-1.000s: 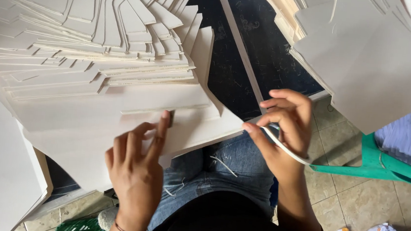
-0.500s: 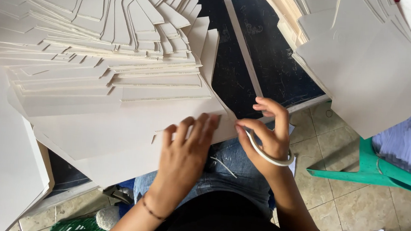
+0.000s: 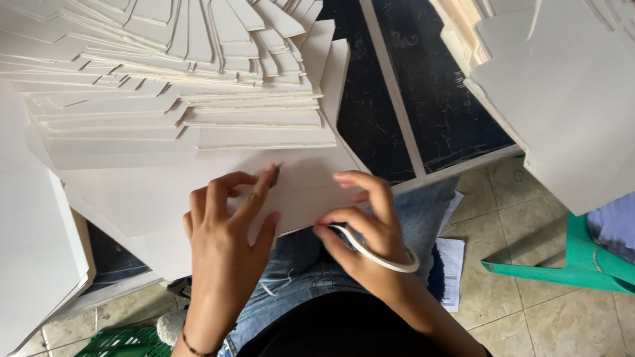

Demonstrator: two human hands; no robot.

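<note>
Where matte cardboard sheets (image 3: 180,190) fan, thin tape ring (image 3: 379,257)

Soft, even daylight with faint shadows; white card slightly overexposed, edges mildly stretched, focus mostly sharp.

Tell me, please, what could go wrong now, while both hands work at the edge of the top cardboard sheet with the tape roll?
1. The top cardboard sheet juts past the table edge over the person's lap; pressed only by the left hand, it might shift or slide off.
2. The tape roll hangs loosely on the right hand, so the tape may land crooked or stick to the fingers.
3. The fanned stack of cardboard pieces behind could slip if the sheet is pulled.
</note>
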